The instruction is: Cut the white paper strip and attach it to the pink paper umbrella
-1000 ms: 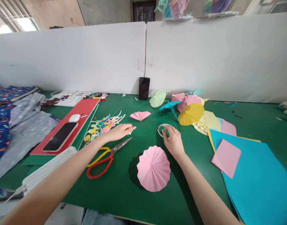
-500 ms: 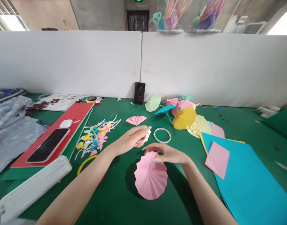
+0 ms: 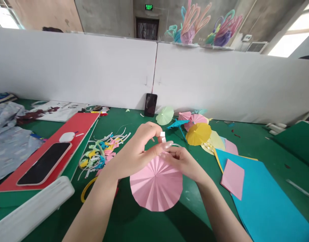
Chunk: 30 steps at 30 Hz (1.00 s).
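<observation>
A round pink pleated paper disc (image 3: pixel 155 188) is held above the green tabletop, its folds fanning out from the centre. At its upper right edge, my right hand (image 3: pixel 183 161) pinches it with closed fingers. My left hand (image 3: pixel 141 151) reaches over the disc's top left, its thumb close to the right fingertips. Between its fingers a small white strip (image 3: pixel 162 136) sticks up; whether it is paper or tape I cannot tell. A clear ring (image 3: pixel 176 145) behind the hands is mostly hidden.
Small paper umbrellas, including a yellow one (image 3: pixel 198 133), lie beyond the hands. Blue sheets (image 3: pixel 265 191) with a pink paper square (image 3: pixel 233 178) are on the right. Coloured paper scraps (image 3: pixel 104 153), a phone (image 3: pixel 44 163) and a long white tool (image 3: pixel 35 208) are on the left.
My left hand has come over the disc with the white strip, meeting the right hand. The disc has turned flatter toward me. The small pink fan is now hidden.
</observation>
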Each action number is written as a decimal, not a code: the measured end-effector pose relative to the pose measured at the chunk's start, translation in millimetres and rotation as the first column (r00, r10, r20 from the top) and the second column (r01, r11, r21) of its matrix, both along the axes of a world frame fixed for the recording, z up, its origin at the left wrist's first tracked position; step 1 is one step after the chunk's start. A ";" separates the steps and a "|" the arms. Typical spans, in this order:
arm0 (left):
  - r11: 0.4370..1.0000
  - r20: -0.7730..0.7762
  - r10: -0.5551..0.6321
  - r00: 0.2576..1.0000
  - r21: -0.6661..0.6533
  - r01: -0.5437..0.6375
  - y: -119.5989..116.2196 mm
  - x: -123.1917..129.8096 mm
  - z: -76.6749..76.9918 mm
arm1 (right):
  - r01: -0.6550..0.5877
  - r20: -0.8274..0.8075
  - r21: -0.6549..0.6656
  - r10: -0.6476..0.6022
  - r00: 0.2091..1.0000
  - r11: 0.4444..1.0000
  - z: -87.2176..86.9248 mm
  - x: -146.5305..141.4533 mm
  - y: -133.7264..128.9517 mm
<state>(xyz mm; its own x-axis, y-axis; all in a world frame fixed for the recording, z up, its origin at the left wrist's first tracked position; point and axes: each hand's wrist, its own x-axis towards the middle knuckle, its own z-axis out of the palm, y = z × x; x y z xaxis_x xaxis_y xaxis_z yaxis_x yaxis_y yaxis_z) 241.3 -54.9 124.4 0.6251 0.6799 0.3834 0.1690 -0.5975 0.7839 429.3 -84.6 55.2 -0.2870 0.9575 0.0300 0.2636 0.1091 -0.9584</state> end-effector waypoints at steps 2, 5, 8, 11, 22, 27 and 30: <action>0.999 -0.077 -0.025 0.997 0.044 0.029 6.2 -8.1 -3.9 | -0.016 -0.034 0.028 0.017 0.999 0.999 16.2 -7.5 1.1; 0.999 -0.141 -0.018 0.990 0.043 0.024 14.0 -19.1 -7.5 | -0.053 -0.054 0.049 0.056 0.997 0.997 35.6 -18.6 2.7; 0.998 -0.120 0.027 0.992 0.068 -0.019 16.8 -26.3 -5.1 | -0.058 -0.036 0.089 0.061 0.998 0.994 48.2 -27.0 4.7; 0.989 -0.085 0.114 0.990 0.107 -0.104 16.4 -29.4 -0.8 | -0.012 0.032 0.107 0.009 0.999 0.994 52.0 -31.6 6.3; 0.942 -0.239 0.233 0.943 0.297 -0.158 14.8 -14.2 -5.2 | 0.104 -0.013 0.118 -0.103 0.995 0.988 45.8 -24.9 6.1; 0.895 -0.274 0.294 0.916 0.414 -0.163 17.1 -9.1 -9.8 | 0.075 -0.032 0.118 -0.072 0.997 0.990 47.0 -23.3 5.2; 0.873 -0.284 0.305 0.909 0.464 -0.149 16.6 -8.0 -10.4 | 0.062 -0.012 0.119 -0.061 0.998 0.991 47.2 -22.0 3.6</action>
<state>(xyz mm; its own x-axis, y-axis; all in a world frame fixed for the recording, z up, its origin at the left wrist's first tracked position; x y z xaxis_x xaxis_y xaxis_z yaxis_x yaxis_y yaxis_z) 233.2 -38.3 113.9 0.6166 0.6389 0.4600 0.5477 -0.7678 0.3324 407.3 -81.0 102.4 -0.2268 0.9628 0.1470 0.2656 0.2063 -0.9417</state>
